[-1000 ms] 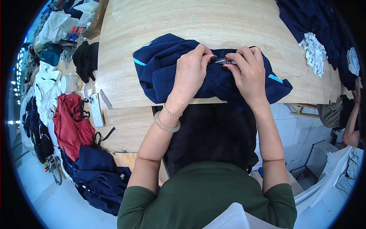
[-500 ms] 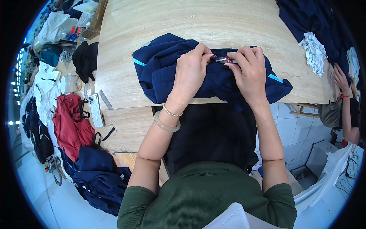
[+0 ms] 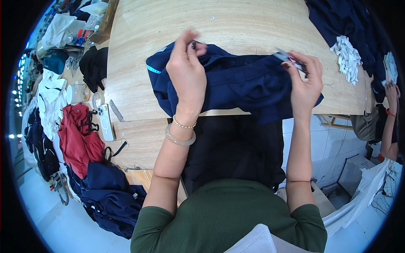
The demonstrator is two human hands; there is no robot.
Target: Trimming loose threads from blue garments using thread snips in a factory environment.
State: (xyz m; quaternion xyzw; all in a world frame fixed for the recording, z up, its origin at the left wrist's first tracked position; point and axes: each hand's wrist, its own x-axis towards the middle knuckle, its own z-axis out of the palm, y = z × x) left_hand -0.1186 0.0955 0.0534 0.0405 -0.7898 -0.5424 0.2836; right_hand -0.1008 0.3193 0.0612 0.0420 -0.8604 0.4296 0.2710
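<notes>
A dark navy garment lies bunched along the near edge of the wooden table, with a light-blue strip showing at its left end. My right hand is closed around small thread snips, whose metal blades point up and left over the garment's right part. Above the garment's left part hangs my left hand, its fingers curled and smeared by motion. Whether anything is pinched in those fingers cannot be made out.
Left of the table lie a white phone, a red garment and a navy heap. White ruffled pieces rest at the table's right side, near dark cloth. A co-worker's hand is at the far right.
My hands were together at the garment's top edge with the snips between them. My left hand has moved up and left, my right hand right with the snips.
</notes>
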